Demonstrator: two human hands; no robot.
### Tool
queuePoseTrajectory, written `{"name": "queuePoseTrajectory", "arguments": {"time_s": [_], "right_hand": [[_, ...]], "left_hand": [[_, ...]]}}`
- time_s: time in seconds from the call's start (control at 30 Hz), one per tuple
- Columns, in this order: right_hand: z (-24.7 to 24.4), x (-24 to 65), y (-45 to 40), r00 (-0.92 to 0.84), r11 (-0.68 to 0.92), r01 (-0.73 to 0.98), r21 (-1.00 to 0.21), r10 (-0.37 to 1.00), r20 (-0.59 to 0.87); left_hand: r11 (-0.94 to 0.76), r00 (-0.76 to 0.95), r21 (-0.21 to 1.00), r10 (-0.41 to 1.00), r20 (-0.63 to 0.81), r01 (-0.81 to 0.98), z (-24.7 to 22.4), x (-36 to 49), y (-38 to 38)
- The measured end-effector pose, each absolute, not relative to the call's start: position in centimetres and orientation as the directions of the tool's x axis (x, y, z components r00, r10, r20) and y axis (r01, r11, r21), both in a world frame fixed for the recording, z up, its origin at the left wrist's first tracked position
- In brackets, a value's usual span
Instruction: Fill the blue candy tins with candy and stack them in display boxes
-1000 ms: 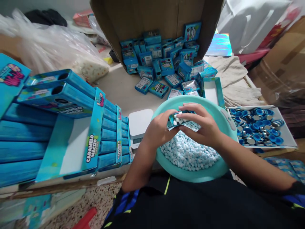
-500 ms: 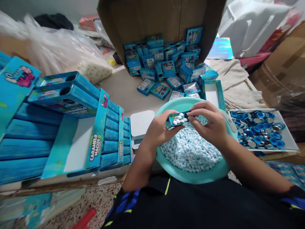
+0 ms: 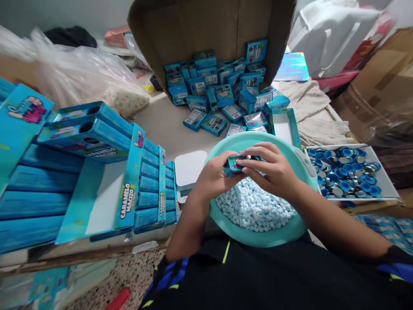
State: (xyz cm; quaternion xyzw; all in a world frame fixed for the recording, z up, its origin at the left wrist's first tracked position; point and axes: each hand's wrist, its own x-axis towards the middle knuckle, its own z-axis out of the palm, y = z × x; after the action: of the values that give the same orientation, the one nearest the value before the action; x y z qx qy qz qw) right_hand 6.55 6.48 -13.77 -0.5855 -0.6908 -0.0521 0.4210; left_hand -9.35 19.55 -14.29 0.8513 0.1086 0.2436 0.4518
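Note:
My left hand [image 3: 211, 176] is wrapped around a small blue candy box [image 3: 235, 164], holding it over a turquoise bowl [image 3: 258, 240]. Over the box's top lie the outstretched fingers of my right hand [image 3: 271, 165], which hide most of it. A white candy [image 3: 248, 157] shows between those fingers. The bowl holds a heap of small pale blue and white candies [image 3: 254, 206]. To the right of my right hand, a white tray [image 3: 389, 189] contains many blue and silver round caps [image 3: 346, 172].
A white scale [image 3: 190, 170] stands left of the bowl. Farther left are blue display cartons [image 3: 129, 193] with candy boxes inside. A large cardboard box [image 3: 206, 26] lies behind, with small blue boxes [image 3: 224, 94] spilling out. A blue-edged lid [image 3: 285, 129] sits behind the bowl.
My right hand has moved left, its fingers now spread over the top of the candy box. The several white candies that lay visible there are mostly covered.

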Motion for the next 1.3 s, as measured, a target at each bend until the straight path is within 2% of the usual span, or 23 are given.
{"name": "queuePoseTrajectory", "arguments": {"time_s": [0.2, 0.6, 0.73, 0.87, 0.93, 1.03, 1.1, 1.2, 1.3], "right_hand": [[-13.7, 7.2, 6.8, 0.153, 0.277, 0.842, -0.464, 0.701, 0.697], [-13.7, 6.5, 6.6, 0.274, 0.252, 0.768, -0.588, 0.702, 0.658], [-13.9, 6.8, 6.6, 0.418, 0.194, 0.631, -0.751, 0.731, 0.54], [-14.6, 7.2, 6.7, 0.481, 0.024, 0.501, -0.865, 0.823, 0.301], [-15.0, 7.3, 6.5, 0.411, -0.089, 0.564, -0.821, 0.893, 0.186], [-15.7, 7.1, 6.0, 0.221, -0.156, 0.749, -0.644, 0.975, 0.021], [-16.1, 6.8, 5.6, 0.102, -0.152, 0.833, -0.532, 0.987, -0.122], [-16.7, 6.5, 4.9, -0.058, -0.113, 0.879, -0.463, 0.939, -0.339], [-16.7, 6.3, 4.5, -0.134, -0.064, 0.902, -0.426, 0.899, -0.418]], "left_hand": [[-0.505, 0.814, 0.861, 0.524, 0.25, 0.061, -14.6, -9.5, 19.7], [-0.562, 0.828, 0.823, 0.498, 0.258, 0.082, -14.6, -9.6, 19.9], [-0.537, 0.737, 0.841, 0.595, 0.32, 0.069, -14.9, -9.4, 19.6], [-0.559, 0.429, 0.824, 0.769, 0.473, 0.092, -14.7, -9.2, 19.8], [-0.578, 0.231, 0.803, 0.809, 0.54, 0.145, -14.3, -9.6, 20.2], [-0.571, 0.046, 0.776, 0.812, 0.582, 0.269, -13.9, -11.2, 20.9], [-0.544, 0.011, 0.764, 0.817, 0.577, 0.349, -14.2, -12.6, 21.3], [-0.422, -0.023, 0.784, 0.875, 0.484, 0.455, -15.4, -14.3, 21.5], [-0.291, -0.025, 0.794, 0.933, 0.358, 0.533, -17.1, -15.0, 21.7]]}}
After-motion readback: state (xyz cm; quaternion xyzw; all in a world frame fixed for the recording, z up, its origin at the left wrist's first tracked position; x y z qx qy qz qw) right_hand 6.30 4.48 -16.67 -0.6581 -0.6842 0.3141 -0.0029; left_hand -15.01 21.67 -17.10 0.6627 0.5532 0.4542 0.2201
